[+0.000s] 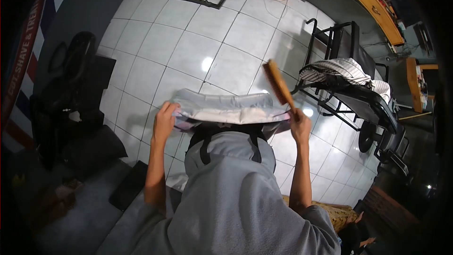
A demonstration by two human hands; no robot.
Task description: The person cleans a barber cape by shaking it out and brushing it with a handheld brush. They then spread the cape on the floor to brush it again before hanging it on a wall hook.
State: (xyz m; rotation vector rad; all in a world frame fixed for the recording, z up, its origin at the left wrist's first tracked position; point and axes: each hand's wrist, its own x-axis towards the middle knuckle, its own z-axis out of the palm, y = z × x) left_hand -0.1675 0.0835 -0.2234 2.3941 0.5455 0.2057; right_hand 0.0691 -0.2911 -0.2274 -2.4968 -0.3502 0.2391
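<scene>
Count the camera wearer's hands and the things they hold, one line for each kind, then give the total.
Hands: 2 (left hand, right hand)
Wooden hairbrush: 1, in the right hand
Cloth: 1, stretched between both hands
Total: 4

Head-worn view — forward, steeply down

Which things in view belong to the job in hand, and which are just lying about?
In use:
grey cloth, between left hand and right hand
brush, in right hand

Lying about:
striped cloth, on chair
metal frame, on floor
</scene>
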